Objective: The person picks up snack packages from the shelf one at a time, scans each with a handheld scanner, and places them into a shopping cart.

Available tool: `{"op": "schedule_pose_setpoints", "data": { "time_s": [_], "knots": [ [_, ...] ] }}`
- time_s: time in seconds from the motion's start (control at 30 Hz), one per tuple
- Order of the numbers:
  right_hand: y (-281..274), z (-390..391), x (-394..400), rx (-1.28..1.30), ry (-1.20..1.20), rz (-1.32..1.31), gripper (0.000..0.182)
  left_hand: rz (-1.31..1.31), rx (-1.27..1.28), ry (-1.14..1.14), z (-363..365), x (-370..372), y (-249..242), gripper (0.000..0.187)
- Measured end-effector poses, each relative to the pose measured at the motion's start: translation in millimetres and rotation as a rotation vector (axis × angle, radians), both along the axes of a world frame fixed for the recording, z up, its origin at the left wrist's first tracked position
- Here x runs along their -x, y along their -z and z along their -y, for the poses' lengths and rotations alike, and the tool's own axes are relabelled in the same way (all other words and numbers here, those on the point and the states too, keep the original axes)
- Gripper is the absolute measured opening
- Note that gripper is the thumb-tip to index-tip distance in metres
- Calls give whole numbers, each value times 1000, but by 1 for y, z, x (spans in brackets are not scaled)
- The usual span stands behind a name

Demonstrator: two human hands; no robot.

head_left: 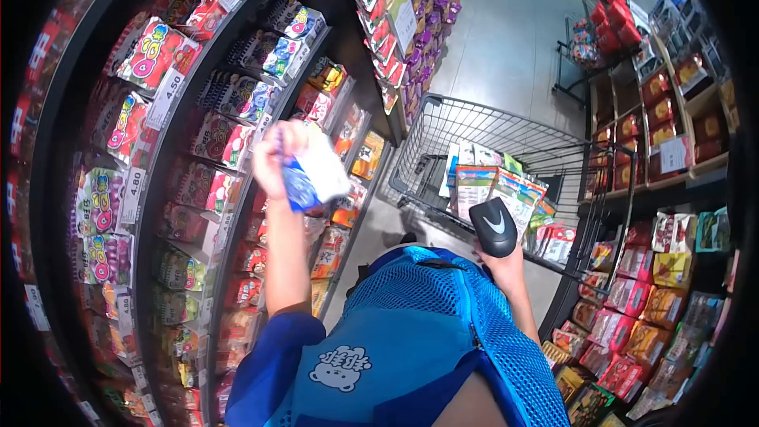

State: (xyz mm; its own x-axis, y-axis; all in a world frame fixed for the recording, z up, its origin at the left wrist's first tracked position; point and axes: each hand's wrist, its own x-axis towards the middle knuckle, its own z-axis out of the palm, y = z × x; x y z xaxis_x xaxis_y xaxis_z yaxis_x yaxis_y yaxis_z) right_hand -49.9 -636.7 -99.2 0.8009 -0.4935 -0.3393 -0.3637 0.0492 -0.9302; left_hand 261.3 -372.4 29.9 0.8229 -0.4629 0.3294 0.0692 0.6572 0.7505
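Note:
My left hand (277, 160) is raised in front of the snack shelves, its fingers closed on a blue and white snack bag (312, 170). Motion blurs both the hand and the bag, so the print cannot be read. Low in front of the cart, my right hand (504, 266) grips a black handheld scanner (493, 227) with a pale curved mark on top. Most of the right fingers are hidden under it. The wire shopping cart (443, 111) stands just ahead, with several snack bags (477, 182) piled inside.
Tilted shelves (207, 39) of candy bags with price tags (166, 97) rise on my left. Another rack (431, 24) of purple packs stands beyond. Shelves (664, 115) and bins of packaged snacks (624, 324) line the right. Grey floor (506, 32) runs between them.

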Motion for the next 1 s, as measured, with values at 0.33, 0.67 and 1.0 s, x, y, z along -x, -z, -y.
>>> {"op": "schedule_pose_setpoints", "data": {
  "time_s": [0.33,0.67,1.0],
  "knots": [
    [-81,-27,-53,-231,-86,340,47,-282,286,819,99,124,63,38],
    [-73,-10,-37,99,47,170,39,-112,-645,452,71,123,39,25],
    [-70,-1,-31,-173,278,385,34,-248,-43,436,93,145,71,54]
  ]
}}
